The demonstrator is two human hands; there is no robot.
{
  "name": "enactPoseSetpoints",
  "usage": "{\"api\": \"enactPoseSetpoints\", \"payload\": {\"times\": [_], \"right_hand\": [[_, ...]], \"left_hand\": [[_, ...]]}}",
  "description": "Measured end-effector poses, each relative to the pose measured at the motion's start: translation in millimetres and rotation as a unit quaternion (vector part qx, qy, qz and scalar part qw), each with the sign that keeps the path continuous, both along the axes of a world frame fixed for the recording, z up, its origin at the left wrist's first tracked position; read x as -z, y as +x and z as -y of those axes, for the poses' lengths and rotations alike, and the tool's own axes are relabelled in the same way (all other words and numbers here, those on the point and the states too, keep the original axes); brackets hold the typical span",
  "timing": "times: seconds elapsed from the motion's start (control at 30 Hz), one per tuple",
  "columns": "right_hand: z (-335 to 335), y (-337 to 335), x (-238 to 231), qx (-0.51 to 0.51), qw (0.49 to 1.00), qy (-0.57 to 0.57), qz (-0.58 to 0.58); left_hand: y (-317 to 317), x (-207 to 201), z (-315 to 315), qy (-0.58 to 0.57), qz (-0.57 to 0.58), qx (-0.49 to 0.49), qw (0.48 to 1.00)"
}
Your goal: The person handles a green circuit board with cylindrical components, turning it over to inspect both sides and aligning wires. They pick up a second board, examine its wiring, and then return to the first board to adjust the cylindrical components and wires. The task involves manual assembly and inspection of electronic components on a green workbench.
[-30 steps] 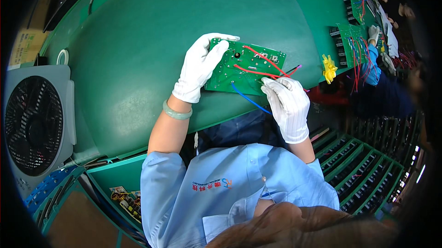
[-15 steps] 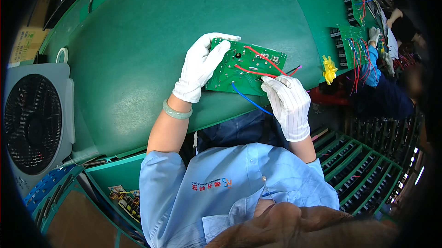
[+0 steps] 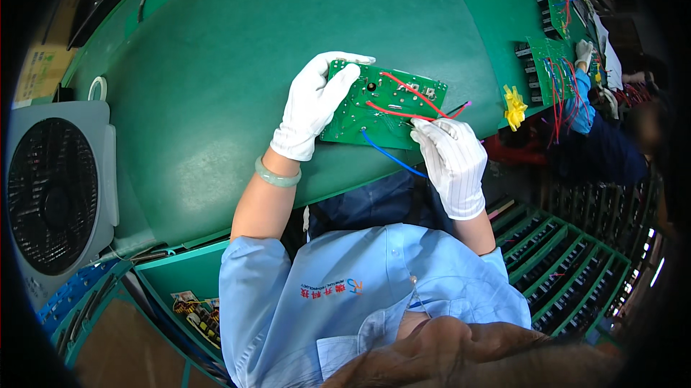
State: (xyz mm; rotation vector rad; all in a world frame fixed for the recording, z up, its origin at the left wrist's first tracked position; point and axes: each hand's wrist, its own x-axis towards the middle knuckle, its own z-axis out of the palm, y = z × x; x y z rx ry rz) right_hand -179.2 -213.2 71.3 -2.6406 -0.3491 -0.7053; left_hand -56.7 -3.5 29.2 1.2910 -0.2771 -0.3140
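- Green tabletop (image 3: 237,78): spreads beneath.
- Circuit board (image 3: 385,126): above its near edge, wired face up, presumably for access.
- Left gloved hand (image 3: 313,104): grips board's left end, seemingly steadying it.
- Right gloved hand (image 3: 452,161): fingertips pinched by board's lower-right edge; contents unclear.

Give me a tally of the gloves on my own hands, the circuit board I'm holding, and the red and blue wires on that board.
White gloves: 2, one on your left hand, one on your right hand
Green circuit board: 1
Red wires: 2
Blue wire: 1
Total: 6
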Motion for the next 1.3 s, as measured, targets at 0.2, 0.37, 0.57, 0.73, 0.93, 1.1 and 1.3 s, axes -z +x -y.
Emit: {"api": "enactPoseSetpoints", "payload": {"times": [0.2, 0.37, 0.57, 0.73, 0.93, 1.1, 1.3], "right_hand": [[-0.2, -0.9, 0.5, -0.007, 1.0, -0.006, -0.021], [-0.6, -1.3, -0.7, -0.016, 0.999, -0.013, -0.027], [0.0, -3.5, -5.4, -0.035, 0.999, 0.026, -0.033], [3.1, -13.2, -0.2, 0.004, 0.992, 0.118, -0.05], [9.2, -26.3, -7.7, 0.012, 0.991, 0.107, -0.085], [21.6, -43.7, -10.0, 0.026, 0.986, 0.11, -0.119], [38.3, -63.1, -0.7, 0.094, 0.981, 0.124, -0.116]], "left_hand": [[-0.2, 1.1, 1.3, -0.003, 0.004, -0.005, 1.0], [-0.2, -0.8, -0.4, 0.004, 0.007, 0.002, 1.0], [-0.4, -0.3, -0.9, 0.003, 0.008, 0.001, 1.0], [-0.1, -1.5, -0.2, 0.004, -0.002, 0.004, 1.0], [0.0, -0.5, -1.0, 0.02, 0.011, 0.015, 1.0], [0.3, 1.6, -1.4, 0.015, 0.013, 0.011, 1.0], [1.0, 1.2, 1.2, 0.007, 0.018, 0.0, 1.0]]}}
